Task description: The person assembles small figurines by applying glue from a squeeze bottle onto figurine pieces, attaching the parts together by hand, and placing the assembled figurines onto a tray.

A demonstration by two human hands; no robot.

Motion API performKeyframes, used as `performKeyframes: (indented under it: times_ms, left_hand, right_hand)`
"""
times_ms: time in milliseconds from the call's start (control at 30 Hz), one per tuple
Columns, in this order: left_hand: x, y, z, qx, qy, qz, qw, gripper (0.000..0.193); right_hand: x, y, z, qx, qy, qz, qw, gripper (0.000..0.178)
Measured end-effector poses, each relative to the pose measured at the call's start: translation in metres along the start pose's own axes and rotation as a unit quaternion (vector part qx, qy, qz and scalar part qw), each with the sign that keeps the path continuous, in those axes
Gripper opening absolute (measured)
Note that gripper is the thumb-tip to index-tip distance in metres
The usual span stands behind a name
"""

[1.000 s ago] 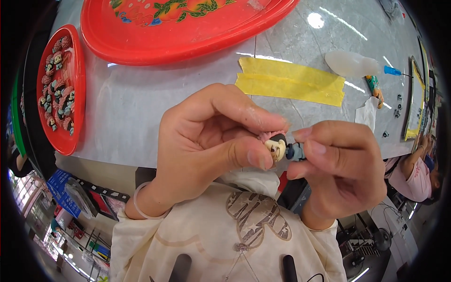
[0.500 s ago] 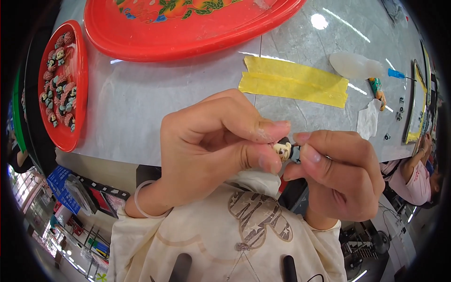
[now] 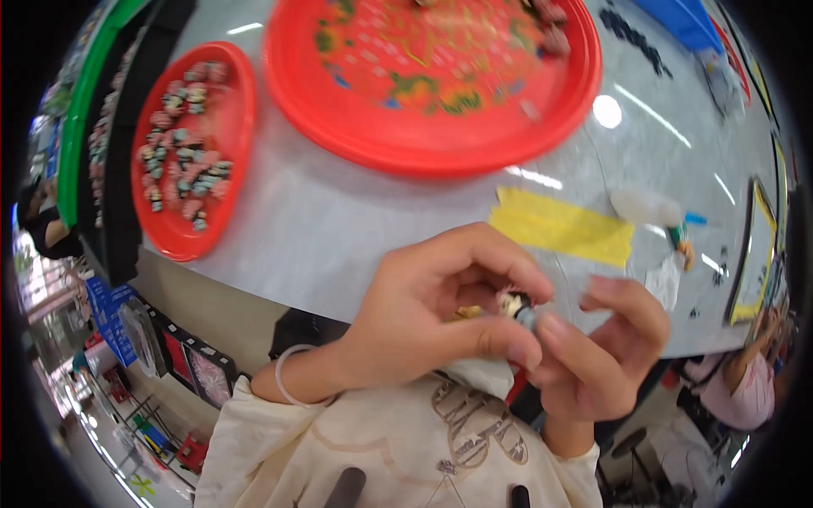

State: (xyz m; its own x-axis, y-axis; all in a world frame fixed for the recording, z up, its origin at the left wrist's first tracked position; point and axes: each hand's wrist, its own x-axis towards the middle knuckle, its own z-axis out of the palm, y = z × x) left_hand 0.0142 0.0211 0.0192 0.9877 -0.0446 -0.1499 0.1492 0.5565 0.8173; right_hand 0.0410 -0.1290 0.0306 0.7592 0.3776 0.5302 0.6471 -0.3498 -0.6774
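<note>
Between the thumb and fingers of my left hand (image 3: 423, 313) is a tiny figurine (image 3: 512, 303) with a pale face, a dark band and a light blue-grey lower part. A bit of pink shows at its top. My right hand (image 3: 605, 351) is just to its right, blurred by motion. One right fingertip is at the figurine's lower end, and whether it touches cannot be told. Another right finger is raised apart from it. Both hands are above my lap, near the table's front edge.
A small red tray (image 3: 244, 169) with several similar figurines stands left, beside a black box (image 3: 118, 195). A large red tray (image 3: 423, 161) lies ahead. Yellow tape (image 3: 563, 227), a white squeeze bottle (image 3: 644, 206) and a small tube (image 3: 680, 241) lie right. Another person (image 3: 745, 385) sits far right.
The view has swung left, so the trays sit farther right in it. My right fingers have spread from their pinch at the figurine. More pink shows on top of the figurine in my left hand.
</note>
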Motion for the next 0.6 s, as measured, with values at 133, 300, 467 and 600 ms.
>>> performKeyframes:
  times_ms: [133, 300, 467, 600]
  left_hand:
    - [-0.003, 0.066, -0.048, 0.452, 0.215, 0.317, 0.806, 0.027]
    - [-0.014, 0.138, -0.093, 0.774, 0.193, 0.201, 0.568, 0.026]
    - [0.096, 0.112, -0.047, 0.705, -0.035, 0.253, 0.661, 0.015]
    - [0.128, 0.098, -0.063, 0.711, -0.094, 0.064, 0.694, 0.008]
  right_hand:
    - [-0.011, 0.019, -0.041, -0.084, 0.028, -0.050, 0.995, 0.037]
    - [-0.015, 0.036, -0.065, -0.044, 0.104, 0.026, 0.993, 0.037]
    - [0.002, 0.042, -0.056, 0.003, 0.104, 0.072, 0.992, 0.024]
    - [0.001, 0.042, -0.065, 0.045, 0.103, 0.111, 0.987, 0.015]
